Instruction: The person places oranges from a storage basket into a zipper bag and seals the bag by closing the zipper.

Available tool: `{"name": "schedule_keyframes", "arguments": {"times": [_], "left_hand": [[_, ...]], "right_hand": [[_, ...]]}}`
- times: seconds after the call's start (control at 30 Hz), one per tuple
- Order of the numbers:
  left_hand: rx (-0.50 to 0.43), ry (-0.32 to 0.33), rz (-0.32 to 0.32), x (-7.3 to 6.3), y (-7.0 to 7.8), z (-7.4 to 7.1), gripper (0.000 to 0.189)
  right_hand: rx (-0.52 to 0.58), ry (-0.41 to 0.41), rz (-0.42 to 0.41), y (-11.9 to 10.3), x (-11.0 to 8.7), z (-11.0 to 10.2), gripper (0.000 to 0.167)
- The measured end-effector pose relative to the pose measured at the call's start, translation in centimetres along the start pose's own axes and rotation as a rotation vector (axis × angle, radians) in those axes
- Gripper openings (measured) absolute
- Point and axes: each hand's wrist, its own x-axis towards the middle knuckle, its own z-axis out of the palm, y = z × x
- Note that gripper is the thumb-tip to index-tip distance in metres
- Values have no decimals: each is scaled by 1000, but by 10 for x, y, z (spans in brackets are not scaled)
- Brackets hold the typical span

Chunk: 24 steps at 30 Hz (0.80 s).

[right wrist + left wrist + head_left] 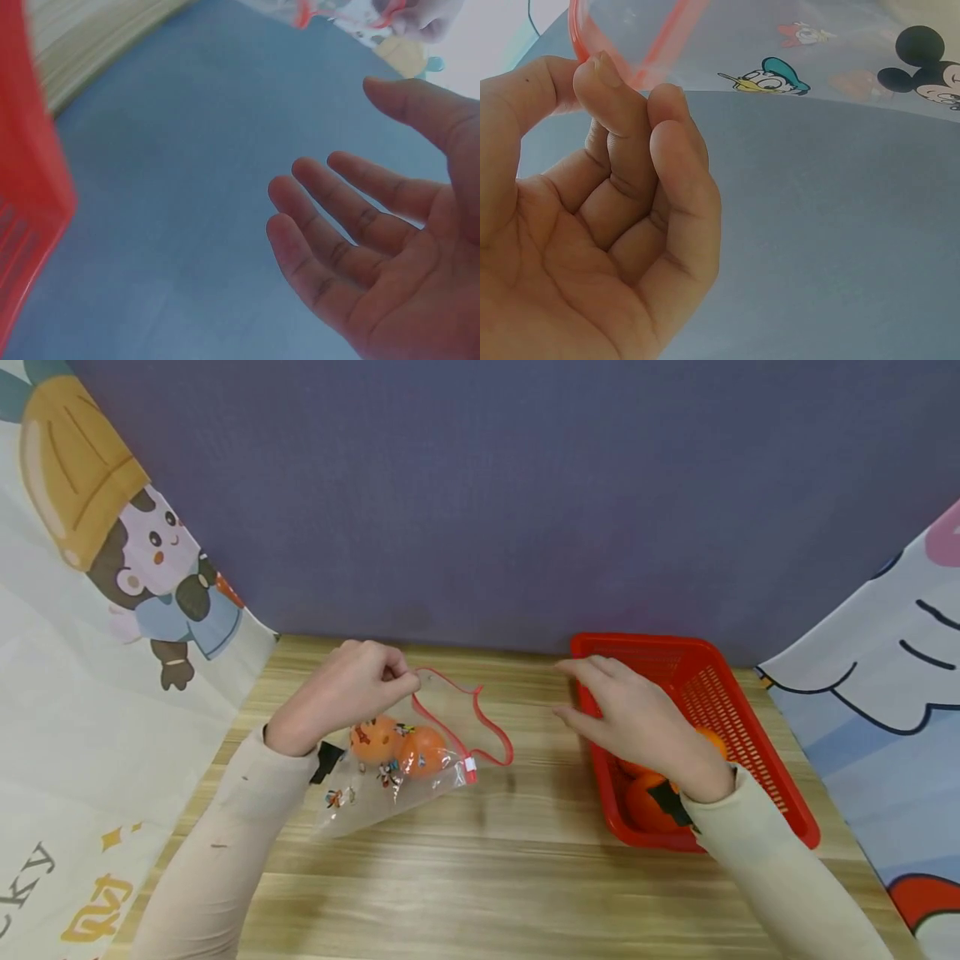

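Observation:
My left hand [352, 685] pinches the red-edged mouth of a clear zip bag [405, 806] between thumb and fingertips. Cartoon figures are printed on the bag, and two orange fruits [422, 752] lie inside it. Its mouth gapes to the right, with a white slider [470, 765] at the lower end of the red zip. In the left wrist view the pinched red edge [577, 30] shows at the fingertips. My right hand [637, 718] hovers over the left side of a red basket [738, 735], fingers spread and holding nothing. More orange fruits [648, 803] lie in the basket, partly hidden by the right wrist.
Both the bag and the basket rest on a wood-grain table [450, 877]. A blue-grey panel [480, 510] rises behind the table. Cartoon-printed cloths hang at the left [75, 693] and right.

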Motion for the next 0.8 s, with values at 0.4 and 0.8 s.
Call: {"name": "schedule_keyframes", "arguments": {"times": [0.4,0.8], "left_hand": [[5,5,23,-1,-2,-1,29],[-2,-10,12,-1,0,-1,28]], "right_hand": [[-62,-105,140,73,-37,-12,51],[-88,-213,247,154,-68,-3,54]]}}
